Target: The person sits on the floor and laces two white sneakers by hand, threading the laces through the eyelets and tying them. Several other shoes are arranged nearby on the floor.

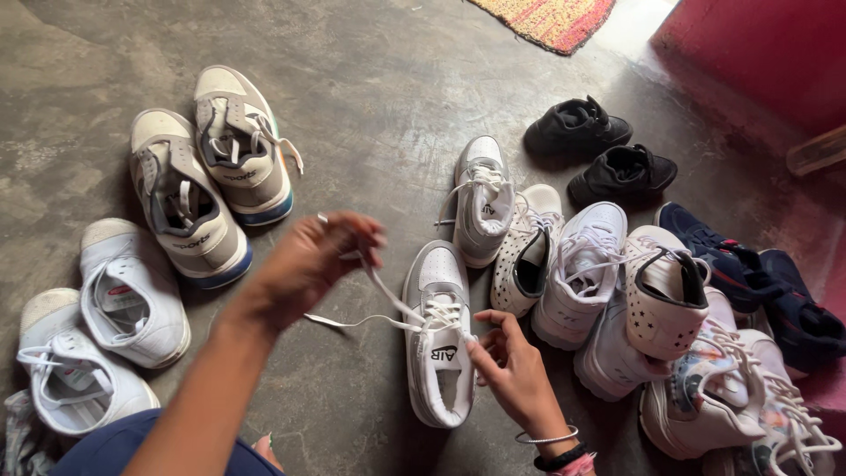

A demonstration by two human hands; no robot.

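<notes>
Both forearms reach in from the bottom edge toward a grey-and-white sneaker (438,339) lying toe-away on the concrete floor (379,97). Pinched narrow, the right hand (511,366), bangles at its wrist, grips the shoe's white lace (388,304) close to the tongue. Raised above the floor to the shoe's left, the left hand (313,264) is closed on the lace's far end, drawing it up and out.

Just beyond sits its matching sneaker (482,201), and to the right a crowded heap of white sneakers (617,300) presses near the right hand. Two dark blue shoes (749,278) and two black shoes (599,150) lie past the heap. Left of the arms stand a beige pair with blue soles (211,176) and a white pair (97,335), well apart from the laced shoe. Part of a woven mat (551,18) shows at the top.
</notes>
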